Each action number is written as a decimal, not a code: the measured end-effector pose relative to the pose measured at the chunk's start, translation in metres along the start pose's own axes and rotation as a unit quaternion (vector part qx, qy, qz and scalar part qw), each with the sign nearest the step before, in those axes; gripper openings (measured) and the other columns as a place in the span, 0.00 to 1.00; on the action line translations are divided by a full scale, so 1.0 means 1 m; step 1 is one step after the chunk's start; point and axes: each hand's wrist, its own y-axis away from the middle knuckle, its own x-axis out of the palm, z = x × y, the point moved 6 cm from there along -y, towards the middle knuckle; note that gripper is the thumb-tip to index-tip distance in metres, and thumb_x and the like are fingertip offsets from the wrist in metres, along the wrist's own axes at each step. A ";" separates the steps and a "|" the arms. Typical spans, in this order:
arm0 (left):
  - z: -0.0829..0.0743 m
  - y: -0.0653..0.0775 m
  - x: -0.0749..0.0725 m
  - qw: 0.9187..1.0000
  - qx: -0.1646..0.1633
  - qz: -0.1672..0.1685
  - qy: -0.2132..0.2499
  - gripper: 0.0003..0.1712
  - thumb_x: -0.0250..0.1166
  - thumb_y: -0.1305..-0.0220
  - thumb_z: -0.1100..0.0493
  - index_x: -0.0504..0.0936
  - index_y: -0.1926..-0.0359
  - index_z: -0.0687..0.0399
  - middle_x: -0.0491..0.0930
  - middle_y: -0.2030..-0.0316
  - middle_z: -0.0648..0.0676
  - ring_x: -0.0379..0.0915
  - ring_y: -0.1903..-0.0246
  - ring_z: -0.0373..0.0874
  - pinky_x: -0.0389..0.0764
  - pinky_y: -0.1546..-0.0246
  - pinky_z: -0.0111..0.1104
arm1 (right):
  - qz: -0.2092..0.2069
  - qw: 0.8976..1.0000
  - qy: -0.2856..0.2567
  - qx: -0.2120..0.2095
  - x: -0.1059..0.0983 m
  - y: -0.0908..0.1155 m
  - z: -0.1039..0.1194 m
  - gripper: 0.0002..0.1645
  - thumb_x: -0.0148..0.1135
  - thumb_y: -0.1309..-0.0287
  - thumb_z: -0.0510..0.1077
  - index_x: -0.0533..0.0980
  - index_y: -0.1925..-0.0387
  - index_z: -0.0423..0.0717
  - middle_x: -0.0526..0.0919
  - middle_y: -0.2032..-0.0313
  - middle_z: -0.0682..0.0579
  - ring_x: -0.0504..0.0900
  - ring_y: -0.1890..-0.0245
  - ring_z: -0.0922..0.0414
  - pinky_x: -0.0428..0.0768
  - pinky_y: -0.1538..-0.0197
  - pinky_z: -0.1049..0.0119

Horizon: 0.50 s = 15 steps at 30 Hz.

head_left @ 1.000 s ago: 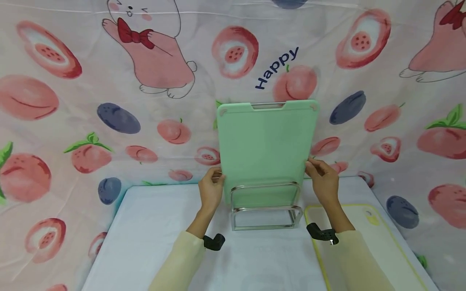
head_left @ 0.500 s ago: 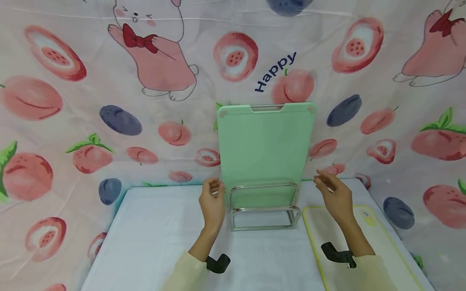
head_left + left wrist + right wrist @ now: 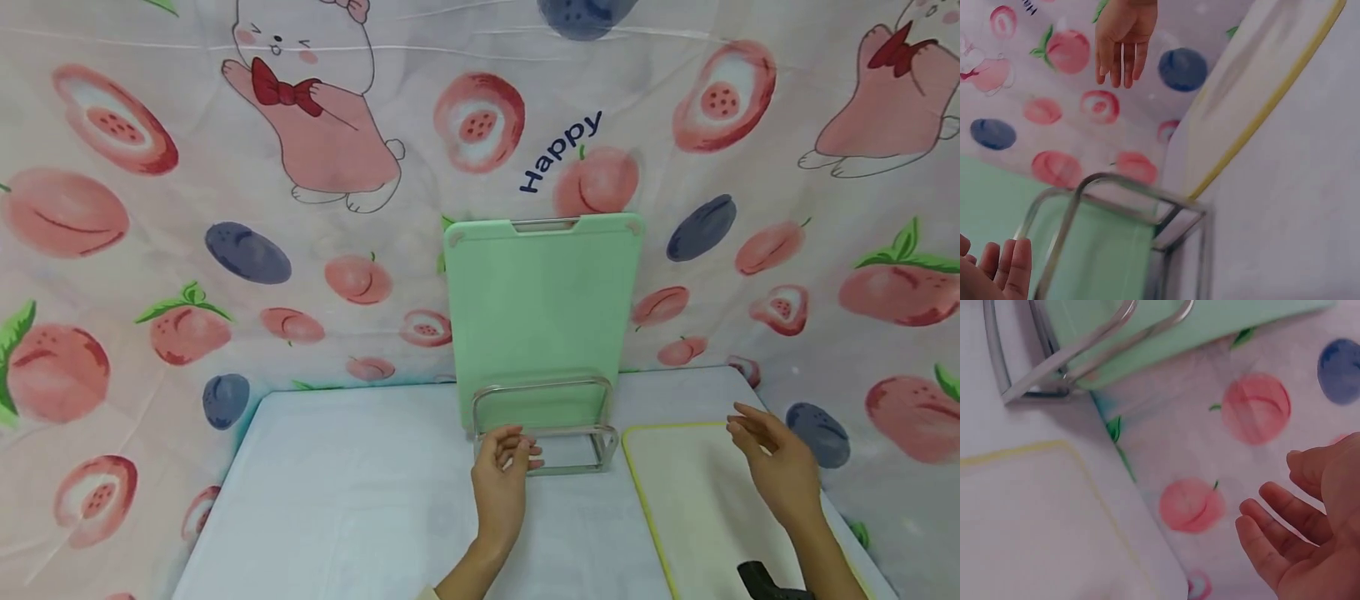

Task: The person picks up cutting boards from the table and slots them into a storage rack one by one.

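Observation:
A green cutting board (image 3: 543, 308) stands upright in a metal rack (image 3: 540, 385) at the back of the table. My left hand (image 3: 501, 487) is in front of the rack in the head view, fingers loosely bent and holding nothing; whether it touches the rack cannot be told. To the right, above a white cutting board with a yellow rim (image 3: 705, 492) lying flat, hovers my right hand (image 3: 780, 467), with relaxed fingers and nothing in them. The right wrist view shows that hand (image 3: 1304, 531) with its fingers apart.
The white table (image 3: 360, 500) reaches back to a fruit-printed cloth (image 3: 390, 225) hung behind it. The rack's lower front bar (image 3: 566, 472) lies close to the left hand. The flat board's left edge runs just right of the rack.
Both hands have let go of the green cutting board's sides. The left hand has moved right and toward me, in front of the rack. The right hand has drawn away to the right.

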 end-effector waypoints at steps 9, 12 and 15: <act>0.028 0.041 0.028 0.996 -0.071 0.030 0.037 0.09 0.57 0.32 0.67 0.74 0.53 0.66 0.78 0.64 0.63 0.80 0.64 0.56 0.84 0.66 0.37 | -0.005 0.994 0.053 0.098 -0.026 0.038 -0.059 0.31 0.58 0.36 0.56 0.73 0.41 0.37 0.69 0.69 0.88 0.64 0.68 0.90 0.67 0.71 0.86; 0.041 0.053 0.040 0.990 -0.121 0.040 0.058 0.10 0.58 0.34 0.70 0.75 0.53 0.67 0.78 0.64 0.61 0.81 0.63 0.55 0.84 0.66 0.37 | 0.000 0.989 0.086 0.123 -0.031 0.046 -0.078 0.32 0.58 0.36 0.57 0.73 0.42 0.36 0.66 0.71 0.88 0.60 0.71 0.92 0.68 0.69 0.81; 0.056 0.064 0.050 0.980 -0.185 0.045 0.063 0.13 0.59 0.37 0.72 0.76 0.52 0.67 0.79 0.63 0.59 0.81 0.63 0.51 0.84 0.65 0.35 | 0.027 0.979 0.123 0.163 -0.035 0.054 -0.102 0.34 0.56 0.36 0.60 0.72 0.42 0.36 0.71 0.73 0.82 0.60 0.73 0.89 0.73 0.57 0.65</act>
